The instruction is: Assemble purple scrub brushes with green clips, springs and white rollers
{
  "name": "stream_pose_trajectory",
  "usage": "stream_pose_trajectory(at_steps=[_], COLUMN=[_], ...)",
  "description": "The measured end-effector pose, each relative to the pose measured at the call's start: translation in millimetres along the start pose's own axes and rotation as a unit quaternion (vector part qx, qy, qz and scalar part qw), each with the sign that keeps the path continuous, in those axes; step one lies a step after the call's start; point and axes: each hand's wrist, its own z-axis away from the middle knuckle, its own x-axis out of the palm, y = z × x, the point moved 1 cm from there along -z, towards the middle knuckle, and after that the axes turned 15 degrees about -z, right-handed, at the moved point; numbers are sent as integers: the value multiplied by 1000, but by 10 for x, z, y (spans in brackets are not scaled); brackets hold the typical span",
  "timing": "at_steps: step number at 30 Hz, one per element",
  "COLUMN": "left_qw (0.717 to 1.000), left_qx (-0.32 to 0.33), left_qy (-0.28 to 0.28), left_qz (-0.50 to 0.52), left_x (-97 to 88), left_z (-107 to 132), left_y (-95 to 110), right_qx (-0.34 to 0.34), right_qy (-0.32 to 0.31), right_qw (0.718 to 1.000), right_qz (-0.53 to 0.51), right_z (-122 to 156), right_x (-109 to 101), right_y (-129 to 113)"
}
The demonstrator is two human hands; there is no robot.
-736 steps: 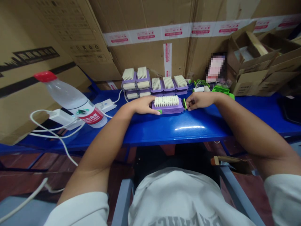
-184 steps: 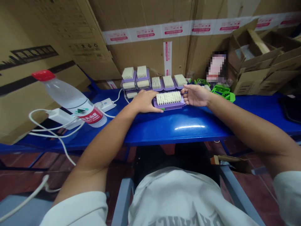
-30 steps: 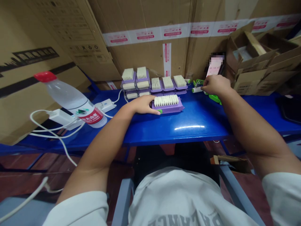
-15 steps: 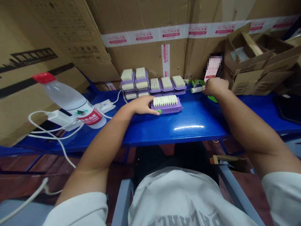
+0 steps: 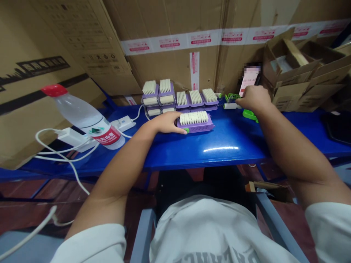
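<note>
A purple brush (image 5: 196, 122) with cream bristles and a small green tab lies on the blue shelf (image 5: 219, 144). My left hand (image 5: 164, 122) is curled round its left end and holds it down. My right hand (image 5: 253, 98) reaches to the back right, its fingers closed among small green parts (image 5: 249, 114) beside a white and green roller (image 5: 229, 106). What those fingers hold is hidden. Behind the brush stand several finished purple brushes (image 5: 179, 96) in rows, some stacked.
A water bottle (image 5: 85, 118) with a red cap lies tilted at the left, beside a white power strip (image 5: 74, 137) with cables. Large cardboard boxes (image 5: 170, 40) wall the back. Open cartons (image 5: 298, 73) sit at the right, a phone (image 5: 249, 78) leaning near them.
My right hand has stayed at the green parts at the back right, shifting only slightly. My left hand still holds the brush in the same place.
</note>
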Motion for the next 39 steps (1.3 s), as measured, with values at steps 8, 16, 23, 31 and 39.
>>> stream_pose_trajectory(at_steps=[8, 16, 23, 31, 39], left_qw=[1000, 1000, 1000, 1000, 1000], left_qx=[-10, -10, -9, -9, -6], left_qy=[-6, -8, -5, 4, -2], left_qz=[-10, -12, -4, 4, 15], left_x=[-7, -9, -10, -1, -9], left_z=[5, 8, 9, 15, 25], left_y=[10, 12, 14, -4, -14], right_qx=[-121, -218, -189, -203, -200], right_qy=[-21, -207, -366, -369, -393], right_qw=[989, 953, 909, 905, 895], right_qz=[-85, -45, -62, -66, -66], right_z=[28, 117, 75, 34, 115], right_x=[-72, -34, 28, 5, -30], right_y=[-68, -213, -62, 38, -62])
